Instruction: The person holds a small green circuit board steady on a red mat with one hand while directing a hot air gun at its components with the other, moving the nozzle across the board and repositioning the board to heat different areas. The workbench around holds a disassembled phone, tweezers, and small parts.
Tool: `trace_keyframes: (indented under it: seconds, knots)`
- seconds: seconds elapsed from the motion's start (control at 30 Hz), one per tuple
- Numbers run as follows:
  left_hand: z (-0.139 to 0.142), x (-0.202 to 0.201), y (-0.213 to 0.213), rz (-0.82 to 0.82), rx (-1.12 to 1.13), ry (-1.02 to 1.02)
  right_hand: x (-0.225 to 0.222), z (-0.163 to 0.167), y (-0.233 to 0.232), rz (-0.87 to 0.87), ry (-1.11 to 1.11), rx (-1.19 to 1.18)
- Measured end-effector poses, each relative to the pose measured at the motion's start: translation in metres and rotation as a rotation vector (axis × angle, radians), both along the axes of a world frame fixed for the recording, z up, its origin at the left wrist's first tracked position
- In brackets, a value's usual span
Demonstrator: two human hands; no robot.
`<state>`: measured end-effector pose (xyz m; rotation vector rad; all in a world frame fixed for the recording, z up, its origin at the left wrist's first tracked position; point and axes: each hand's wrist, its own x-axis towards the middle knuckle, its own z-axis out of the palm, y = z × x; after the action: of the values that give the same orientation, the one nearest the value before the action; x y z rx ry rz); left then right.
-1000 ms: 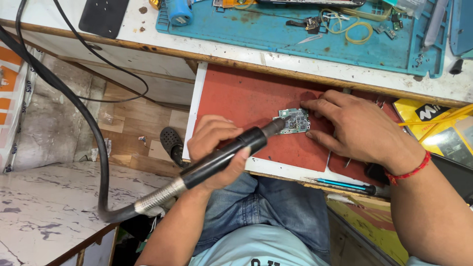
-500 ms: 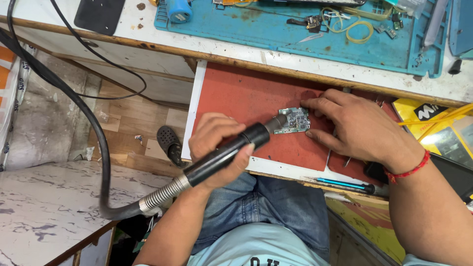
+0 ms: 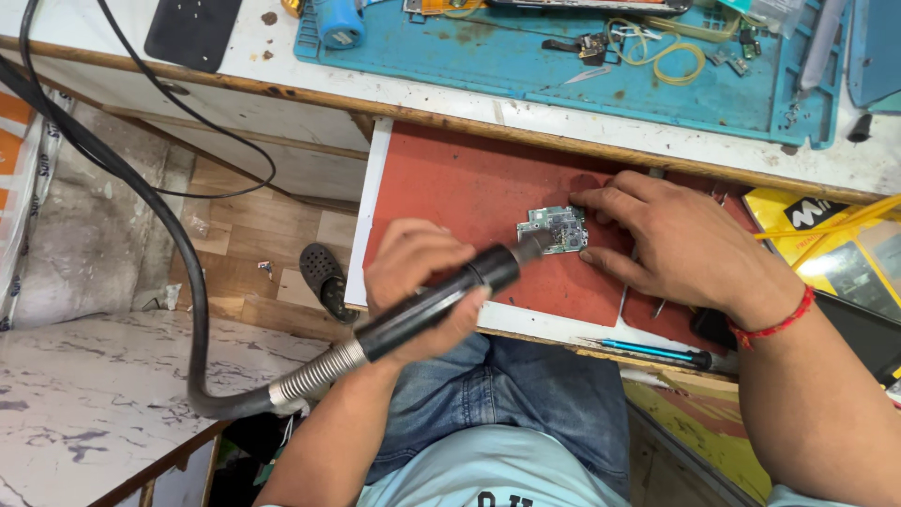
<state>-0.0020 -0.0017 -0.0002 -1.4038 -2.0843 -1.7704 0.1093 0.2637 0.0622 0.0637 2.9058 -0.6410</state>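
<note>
A small green circuit board [image 3: 556,228] lies on a red mat [image 3: 460,192] on a pull-out shelf. My left hand [image 3: 413,286] grips a black hot-air wand [image 3: 432,300] with a metal nozzle, its tip right at the board's left edge. A thick black hose [image 3: 178,282] runs from the wand's sprung end out to the left. My right hand [image 3: 680,239] rests on the mat, with fingertips steadying the board's right side. A red thread band circles that wrist.
A blue work mat [image 3: 563,66] with small parts, yellow bands and a blue tube lies on the desk above. A black-handled blue screwdriver [image 3: 652,352] sits at the shelf's front edge. Yellow boxes [image 3: 826,235] stand at right. A black sandal [image 3: 324,277] lies on the floor.
The wand's nozzle has stayed on the board while my left hand shifted slightly. My right hand keeps holding the board in place.
</note>
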Motion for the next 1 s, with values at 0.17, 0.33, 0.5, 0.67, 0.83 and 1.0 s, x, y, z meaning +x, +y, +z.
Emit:
trace_keyframes:
  seconds: [0.17, 0.33, 0.5, 0.67, 0.83, 1.0]
  knots:
    - [-0.0029, 0.0019, 0.0007, 0.127, 0.029, -0.094, -0.0008, 0.0008, -0.0001, 0.019, 0.017, 0.014]
    - [-0.0018, 0.0034, -0.0001, 0.098, 0.036, -0.022, -0.0025, 0.0011, -0.0007, -0.008, -0.007, 0.021]
    - [0.0007, -0.0005, 0.0055, -0.01, 0.018, -0.014, -0.0001, 0.001, 0.0001, 0.02, 0.033, 0.036]
    - [0.0042, -0.0011, 0.0025, -0.03, -0.054, -0.037, 0.0043, 0.0006, -0.0016, -0.026, -0.003, 0.039]
    - [0.0031, 0.0001, 0.0043, -0.094, -0.038, -0.021, 0.0034, -0.0018, 0.0003, 0.034, 0.054, 0.052]
    - [0.0011, -0.0037, 0.0044, -0.118, 0.018, -0.035, 0.005, -0.0023, 0.0009, 0.038, 0.041, 0.074]
